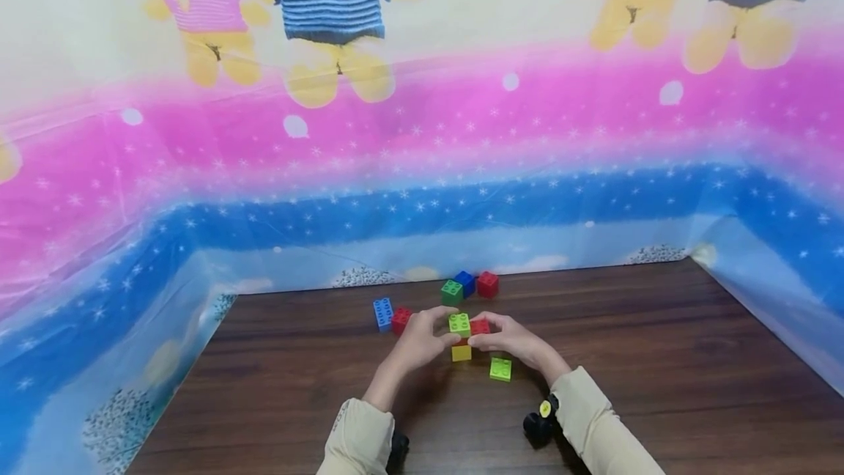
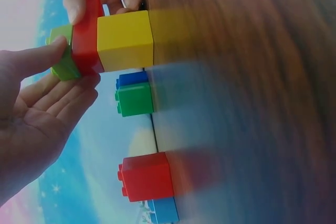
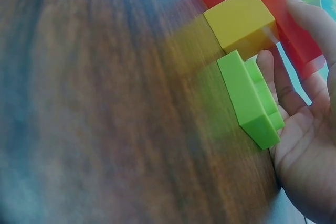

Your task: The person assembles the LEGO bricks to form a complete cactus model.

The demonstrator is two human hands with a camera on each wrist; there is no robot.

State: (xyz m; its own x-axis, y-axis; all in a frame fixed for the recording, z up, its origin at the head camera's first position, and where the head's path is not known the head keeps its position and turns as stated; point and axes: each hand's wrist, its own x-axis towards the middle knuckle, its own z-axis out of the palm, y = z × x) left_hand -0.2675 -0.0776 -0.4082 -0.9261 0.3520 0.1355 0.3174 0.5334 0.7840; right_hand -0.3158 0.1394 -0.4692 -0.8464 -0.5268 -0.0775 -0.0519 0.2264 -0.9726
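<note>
A small stack stands on the table: a yellow block [image 1: 461, 353] at the bottom, a longer red brick [image 2: 87, 35] across it, and a lime green brick [image 1: 459, 325] on top at the left. My left hand [image 1: 420, 341] pinches the lime green brick between thumb and fingers. The red brick juts out to the right, where my right hand [image 1: 513, 340] grips its end, thumb in front and fingers behind. Just right of the stack, a loose flat lime green brick [image 3: 244, 103] lies on the table near my right hand.
Behind the stack sit a green block [image 1: 451, 292], a dark blue block [image 1: 464, 283] and a red block [image 1: 488, 284]. Left of my left hand are another red block [image 1: 401, 321] and a light blue brick [image 1: 382, 314]. A printed cloth [image 1: 461, 211] borders the wooden table [image 1: 659, 358].
</note>
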